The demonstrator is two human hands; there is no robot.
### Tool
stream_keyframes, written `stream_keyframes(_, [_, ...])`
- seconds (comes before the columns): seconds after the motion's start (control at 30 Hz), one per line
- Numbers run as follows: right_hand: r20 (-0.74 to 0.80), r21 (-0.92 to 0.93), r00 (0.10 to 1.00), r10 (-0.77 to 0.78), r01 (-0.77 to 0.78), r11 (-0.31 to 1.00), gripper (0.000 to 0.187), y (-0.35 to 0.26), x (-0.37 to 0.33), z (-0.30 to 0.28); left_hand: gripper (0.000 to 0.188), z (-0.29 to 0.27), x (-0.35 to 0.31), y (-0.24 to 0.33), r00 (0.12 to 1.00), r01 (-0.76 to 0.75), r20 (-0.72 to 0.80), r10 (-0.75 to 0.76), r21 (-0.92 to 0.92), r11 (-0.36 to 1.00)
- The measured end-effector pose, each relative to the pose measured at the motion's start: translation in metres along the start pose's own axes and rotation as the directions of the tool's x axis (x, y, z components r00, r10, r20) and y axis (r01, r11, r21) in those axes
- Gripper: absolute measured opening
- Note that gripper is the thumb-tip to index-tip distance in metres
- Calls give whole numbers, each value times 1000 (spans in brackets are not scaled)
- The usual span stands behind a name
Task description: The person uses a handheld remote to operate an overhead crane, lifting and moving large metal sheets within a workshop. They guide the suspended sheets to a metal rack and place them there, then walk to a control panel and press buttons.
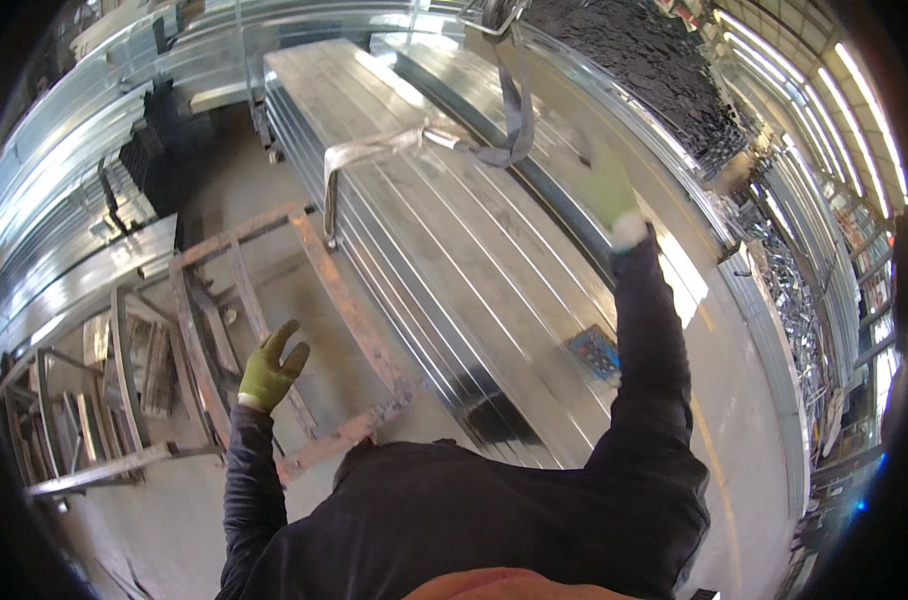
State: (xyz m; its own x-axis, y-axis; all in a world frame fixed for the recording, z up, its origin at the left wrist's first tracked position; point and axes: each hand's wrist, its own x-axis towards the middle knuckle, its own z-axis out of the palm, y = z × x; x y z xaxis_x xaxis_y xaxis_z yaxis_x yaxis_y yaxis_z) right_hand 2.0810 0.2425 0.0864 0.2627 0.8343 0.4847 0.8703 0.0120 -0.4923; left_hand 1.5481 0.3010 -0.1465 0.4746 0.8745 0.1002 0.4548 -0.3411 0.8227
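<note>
My right hand (609, 185), in a pale green glove, reaches out over the far right part of a stack of long silvery metal profiles (454, 240). Motion smears its fingers, so whether it holds anything does not show. A grey webbing sling (374, 148) lies across the stack, and its loop rises to a metal hook (496, 22) at the top of the view. My left hand (272, 372), also in a green glove, hangs to the left of the stack, fingers apart and holding nothing. Below it is a rusty steel frame (324, 285).
A small blue-and-dark object (594, 352) lies on the stack's near right part. More metal sheets and profiles (64, 190) are piled at the left. A slatted rack (124, 370) stands at lower left. Dark scrap (634, 60) is heaped at the far right, beyond a yellow floor line (709, 440).
</note>
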Motion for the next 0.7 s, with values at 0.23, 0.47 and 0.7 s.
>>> stream_keyframes(0.23, [-104,139,984,147,-132,982,94,3,179,67,45,-16,229,96,839,-535,214,500,150,832])
stream_keyframes(0.47, [-2,337,993,120,-113,935,86,15,277,114,60,-23,418,237,758,-632,369,538,619,466])
stream_keyframes(0.7, [-221,461,975,1,103,881,52,45,359,89,65,-48,471,268,543,-673,81,836,637,376])
